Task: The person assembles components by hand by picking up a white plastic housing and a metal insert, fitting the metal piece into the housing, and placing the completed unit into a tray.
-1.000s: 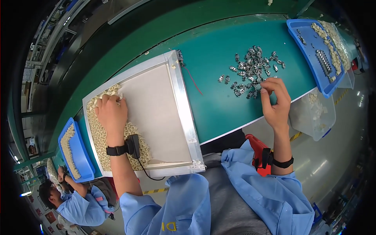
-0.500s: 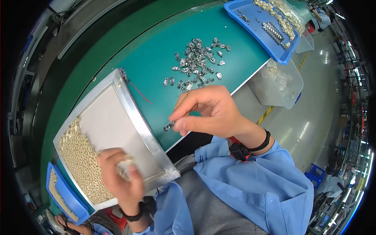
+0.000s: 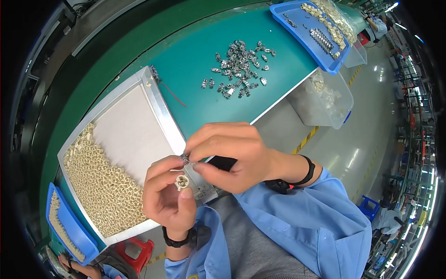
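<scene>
Between the thumb and fingers of my left hand [image 3: 162, 195] is a small cream ring-shaped plastic part [image 3: 182, 182], its round opening turned up. My right hand [image 3: 234, 151] pinches a small dark metal piece [image 3: 185, 159] just above that ring. The fingertips of both hands nearly meet over the near corner of a metal-framed tray [image 3: 162, 109]. In this tray a mass of similar cream parts [image 3: 104, 186] covers the left and near side, beside a bare pale surface. Loose small metal pieces [image 3: 239, 65] lie heaped on the green table [image 3: 195, 60] beyond my right hand.
At the far right a blue tray [image 3: 320, 63] holds rows of metal pieces and cream parts. Below it stands a clear plastic bin [image 3: 325, 107] with bags inside. Another blue tray [image 3: 79, 228] sits at the lower left near another person's hand [image 3: 69, 262]. A red stool [image 3: 134, 253] stands nearby.
My left hand has moved right and up from the tray, with the cream part now plainly visible in it. My right hand has come left and slightly down, bringing the metal piece beside it.
</scene>
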A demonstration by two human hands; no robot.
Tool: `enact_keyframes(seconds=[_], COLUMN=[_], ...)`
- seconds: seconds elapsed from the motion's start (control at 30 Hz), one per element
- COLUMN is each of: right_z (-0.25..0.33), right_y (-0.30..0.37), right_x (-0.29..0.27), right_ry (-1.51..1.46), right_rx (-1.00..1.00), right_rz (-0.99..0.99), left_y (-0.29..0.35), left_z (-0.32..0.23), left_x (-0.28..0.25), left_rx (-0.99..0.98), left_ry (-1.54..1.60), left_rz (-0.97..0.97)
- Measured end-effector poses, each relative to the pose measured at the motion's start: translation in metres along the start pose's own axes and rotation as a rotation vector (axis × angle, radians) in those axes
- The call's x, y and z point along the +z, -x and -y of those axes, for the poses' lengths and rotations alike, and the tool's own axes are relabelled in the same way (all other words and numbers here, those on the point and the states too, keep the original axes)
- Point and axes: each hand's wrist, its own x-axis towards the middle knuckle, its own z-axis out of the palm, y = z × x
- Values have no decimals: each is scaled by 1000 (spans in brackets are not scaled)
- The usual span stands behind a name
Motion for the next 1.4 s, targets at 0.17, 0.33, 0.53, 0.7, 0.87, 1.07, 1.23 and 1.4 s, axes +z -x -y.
enact_keyframes(seconds=[0.17, 0.33, 0.53, 0.7, 0.87, 1.07, 1.23, 1.4], right_z=[-4, -2, 8, 7, 5, 5, 3, 3], right_y=[-2, -7, -10, -11, -13, -11, -6, -4], right_x=[-1, -9, -17, -10, -10, -9, -7, -5], right_ry=[-61, -60, -401, -466, -373, -335, -303, -196], right_rx=[29, 53, 188, 198, 83, 65, 40, -49], right_rz=[24, 133, 130, 118, 120, 94, 62, 14], left_y=[2, -2, -6, -8, -10, -10, -8, -8], left_z=[4, 3, 0, 0, 1, 1, 0, 1], left_x=[-8, -12, -16, -17, -17, -15, -14, -12], left_rx=[101, 236, 422, 473, 472, 470, 488, 476], left_ry=[-84, -283, -595, -641, -643, -633, -651, -632], left_rz=[77, 121, 67, 79, 67, 78, 95, 129])
